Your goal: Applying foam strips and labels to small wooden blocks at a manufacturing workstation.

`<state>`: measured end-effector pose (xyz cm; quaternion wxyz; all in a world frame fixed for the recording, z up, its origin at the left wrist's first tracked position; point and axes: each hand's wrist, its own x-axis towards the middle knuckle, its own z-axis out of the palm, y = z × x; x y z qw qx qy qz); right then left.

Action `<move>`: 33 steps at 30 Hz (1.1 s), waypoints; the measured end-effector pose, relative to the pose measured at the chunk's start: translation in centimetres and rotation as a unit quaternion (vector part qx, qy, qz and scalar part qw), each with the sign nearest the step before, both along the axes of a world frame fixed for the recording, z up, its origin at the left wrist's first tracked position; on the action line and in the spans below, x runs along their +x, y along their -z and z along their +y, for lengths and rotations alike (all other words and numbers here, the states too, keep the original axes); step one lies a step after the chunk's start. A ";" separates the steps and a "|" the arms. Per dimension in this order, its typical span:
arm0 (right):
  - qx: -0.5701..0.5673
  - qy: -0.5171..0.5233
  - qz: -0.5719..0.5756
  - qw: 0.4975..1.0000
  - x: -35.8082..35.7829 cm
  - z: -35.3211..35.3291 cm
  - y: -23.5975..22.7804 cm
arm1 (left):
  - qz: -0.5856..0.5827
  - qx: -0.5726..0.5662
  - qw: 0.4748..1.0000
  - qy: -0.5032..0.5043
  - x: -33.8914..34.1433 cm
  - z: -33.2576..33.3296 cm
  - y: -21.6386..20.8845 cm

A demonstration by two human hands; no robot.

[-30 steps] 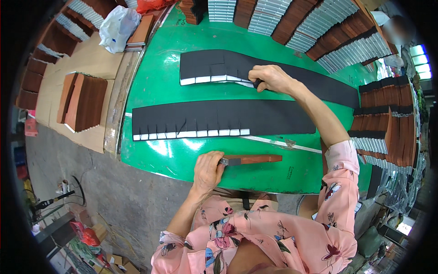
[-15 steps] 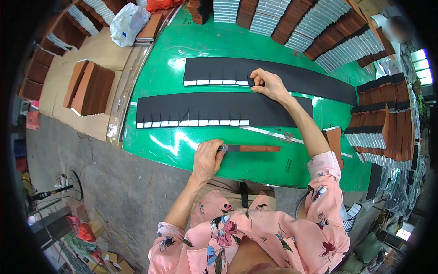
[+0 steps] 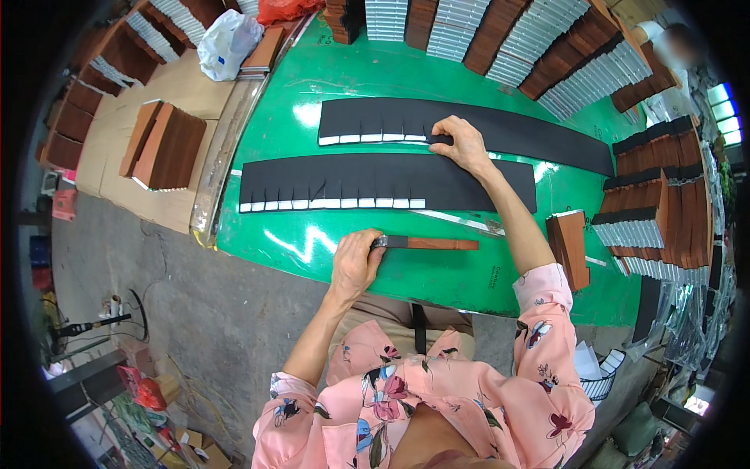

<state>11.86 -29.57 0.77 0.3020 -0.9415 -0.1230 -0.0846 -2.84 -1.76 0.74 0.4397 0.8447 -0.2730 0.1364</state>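
Note:
My left hand [image 3: 357, 262] is closed round the left end of a narrow reddish-brown piece [image 3: 443, 244], which has a black band near my fingers. It is held level near the table's front edge. My right hand [image 3: 461, 146] pinches the lower edge of the farther black strip [image 3: 539, 137], just right of a row of white segments. Exactly what lies between thumb and finger is partly hidden. A second black strip [image 3: 375, 178] lies nearer, between my hands. Short slits and a longer row of white segments run along its lower edge.
Rows of stacked brown pieces with whitish ends [image 3: 531, 59] line the back of the green table [image 3: 289, 234]; more stacks [image 3: 652, 211] stand at right. One brown piece [image 3: 569, 248] lies beside my right forearm. At left, a brown pair [image 3: 168, 148] and a white plastic bag [image 3: 229, 44] rest on cardboard.
The whole view has shifted slightly. My left hand and the brown piece sit a little farther from the table's front edge. My right hand's pinch stays at about the same spot on the far strip.

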 end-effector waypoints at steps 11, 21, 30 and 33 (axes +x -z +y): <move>0.388 0.072 0.145 0.907 -1.3 -0.6 -0.6 | 0.004 -0.010 1.000 0.004 -0.3 0.1 0.1; 0.419 0.141 0.064 0.895 -11.6 -1.1 -4.0 | -0.014 -0.013 1.000 -0.003 -0.5 0.0 0.6; 0.439 0.092 0.084 0.890 -21.8 -0.7 -7.0 | 0.012 -0.021 1.000 0.000 0.3 2.4 0.0; 0.414 0.105 0.147 0.892 -23.5 -0.4 -6.2 | 0.045 -0.041 0.998 -0.016 -0.4 2.5 0.7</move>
